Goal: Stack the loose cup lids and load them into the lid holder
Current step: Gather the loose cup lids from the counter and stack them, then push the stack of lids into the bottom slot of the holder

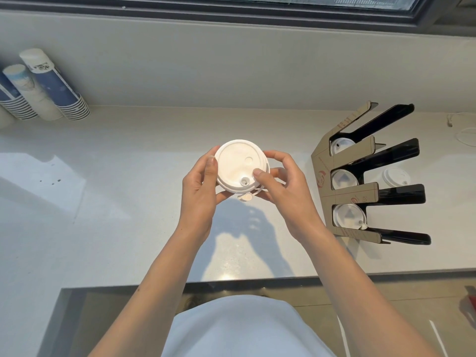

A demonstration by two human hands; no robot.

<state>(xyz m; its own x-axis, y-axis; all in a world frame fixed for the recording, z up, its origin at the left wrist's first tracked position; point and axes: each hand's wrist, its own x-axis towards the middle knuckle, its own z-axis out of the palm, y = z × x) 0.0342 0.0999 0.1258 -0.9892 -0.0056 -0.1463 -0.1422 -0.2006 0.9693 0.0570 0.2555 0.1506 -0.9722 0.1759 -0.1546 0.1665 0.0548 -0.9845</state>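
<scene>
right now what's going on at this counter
A person holds a small stack of white cup lids above the white counter, left hand and right hand gripping opposite sides. To the right stands the cardboard lid holder, with lids already in its three slots. One loose lid lies behind the holder. Stacks of paper cups lie at the far left.

Bright daylight from the window casts crisp shadows on the counter; wide-angle bending at edges.
</scene>
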